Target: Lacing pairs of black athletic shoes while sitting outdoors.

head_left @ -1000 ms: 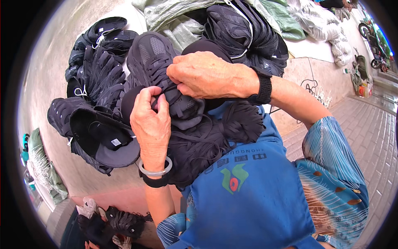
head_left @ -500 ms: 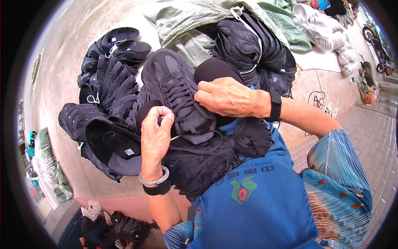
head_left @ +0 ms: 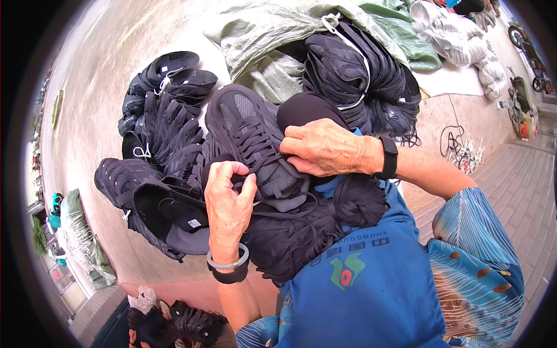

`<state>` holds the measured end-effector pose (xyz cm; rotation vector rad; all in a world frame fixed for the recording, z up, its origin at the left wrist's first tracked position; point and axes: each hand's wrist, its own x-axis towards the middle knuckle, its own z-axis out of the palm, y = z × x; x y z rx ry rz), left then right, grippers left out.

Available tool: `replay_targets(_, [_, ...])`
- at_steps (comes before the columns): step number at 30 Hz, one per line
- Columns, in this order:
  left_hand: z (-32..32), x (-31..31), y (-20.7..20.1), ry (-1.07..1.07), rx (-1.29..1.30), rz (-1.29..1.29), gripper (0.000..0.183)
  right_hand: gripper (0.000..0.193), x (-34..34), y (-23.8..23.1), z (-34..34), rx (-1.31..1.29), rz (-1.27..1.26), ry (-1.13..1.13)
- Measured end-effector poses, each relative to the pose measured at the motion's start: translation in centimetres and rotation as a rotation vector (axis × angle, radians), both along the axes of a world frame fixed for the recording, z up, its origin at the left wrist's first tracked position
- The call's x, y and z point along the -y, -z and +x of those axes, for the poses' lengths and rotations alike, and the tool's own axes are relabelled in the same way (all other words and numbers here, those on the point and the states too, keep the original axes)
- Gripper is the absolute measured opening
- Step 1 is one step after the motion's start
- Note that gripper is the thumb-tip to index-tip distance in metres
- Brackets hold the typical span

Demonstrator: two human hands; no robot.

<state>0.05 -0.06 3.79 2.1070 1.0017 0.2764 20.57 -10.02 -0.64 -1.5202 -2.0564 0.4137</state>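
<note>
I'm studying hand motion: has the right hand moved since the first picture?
Yes: judged against the tied black shoes at left, the right hand has shifted rightward and toward the person's body.

The black sneaker (head_left: 248,136) looks matt, with textured mesh at its toe; the black shoelace bundle (head_left: 360,200) is matt woven cloth. The blue apron (head_left: 371,301) is smooth cloth, the pale bangle (head_left: 226,265) glossy, the pale green sack (head_left: 272,72) coarse woven plastic.
</note>
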Motion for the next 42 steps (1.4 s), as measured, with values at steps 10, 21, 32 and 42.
replay_targets(10, [-0.5,0.7,2.4,0.045,0.116,0.475,0.016,0.019,-0.2,-0.5,-0.1,-0.128,-0.077,0.007])
replay_targets(21, [-0.9,0.4,1.9,-0.06,0.139,-0.031,0.016,0.014,-0.5,-0.4,0.2,-0.241,-0.066,0.007])
replay_targets(32, [0.4,0.0,1.6,0.069,0.113,0.151,0.011,0.017,-1.3,-0.1,0.5,-0.435,-0.174,-0.035])
replay_targets(42, [0.4,-0.6,0.5,-0.101,0.106,-0.377,0.007,0.015,-1.2,0.1,0.7,-0.381,-0.23,0.001])
